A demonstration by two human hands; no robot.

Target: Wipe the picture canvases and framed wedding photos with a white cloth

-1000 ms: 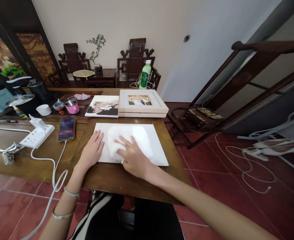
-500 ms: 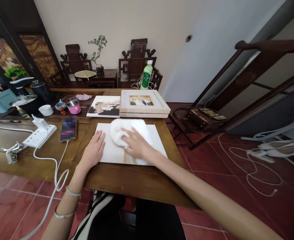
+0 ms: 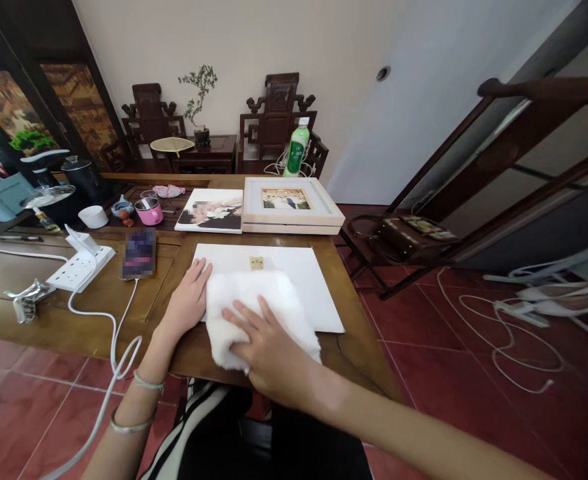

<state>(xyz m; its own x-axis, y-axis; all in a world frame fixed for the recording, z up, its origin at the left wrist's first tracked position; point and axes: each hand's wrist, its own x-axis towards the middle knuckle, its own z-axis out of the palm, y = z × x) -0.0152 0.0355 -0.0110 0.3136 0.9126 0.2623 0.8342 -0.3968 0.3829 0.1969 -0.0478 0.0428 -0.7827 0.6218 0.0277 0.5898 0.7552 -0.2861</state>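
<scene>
A white panel lies flat on the wooden table, with a small yellowish fitting near its top middle. Spread over the panel's lower left part is a fluffy white cloth, its near end hanging past the front edge of the panel. My right hand presses down on this cloth and grips it, thumb and fingertips partly sunk in the pile. Flat along the panel's left edge rests my left hand, fingers stretched out, holding nothing.
Behind the panel lie a photo print and stacked picture frames, with a green bottle beyond. To the left are a phone, a power strip with cables, and a pink mug. A chair stands right.
My right hand has drawn the cloth toward me across the panel, uncovering its upper part and the small fitting. My left hand stays in place.
</scene>
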